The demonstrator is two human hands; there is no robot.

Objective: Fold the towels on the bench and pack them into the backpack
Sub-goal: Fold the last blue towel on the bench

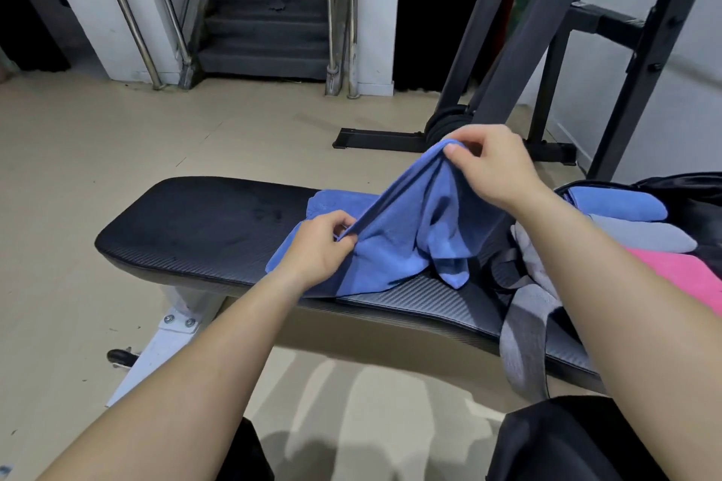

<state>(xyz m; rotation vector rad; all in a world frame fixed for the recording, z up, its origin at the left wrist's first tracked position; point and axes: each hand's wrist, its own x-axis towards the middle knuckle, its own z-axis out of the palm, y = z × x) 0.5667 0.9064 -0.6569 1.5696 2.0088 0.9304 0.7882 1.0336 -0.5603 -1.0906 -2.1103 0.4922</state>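
Note:
A blue towel [406, 238] lies partly on the black padded bench [203, 230], with one part lifted into a peak. My right hand [492, 164] pinches the top of that peak above the bench. My left hand [320, 246] grips a lower edge of the same towel near the bench's front. At the right end sits the open black backpack [695, 199]. Inside it are a folded blue towel [617, 203], a grey one [644, 234] and a pink one [680, 273]. A loose pale grey towel [527, 332] hangs over the bench's right front edge.
A black steel rack frame [519, 51] with weight plates [445, 125] stands behind the bench to the right. Stairs with metal railings [265, 12] rise at the back. The bench's white leg [164, 340] rests on the beige floor at lower left.

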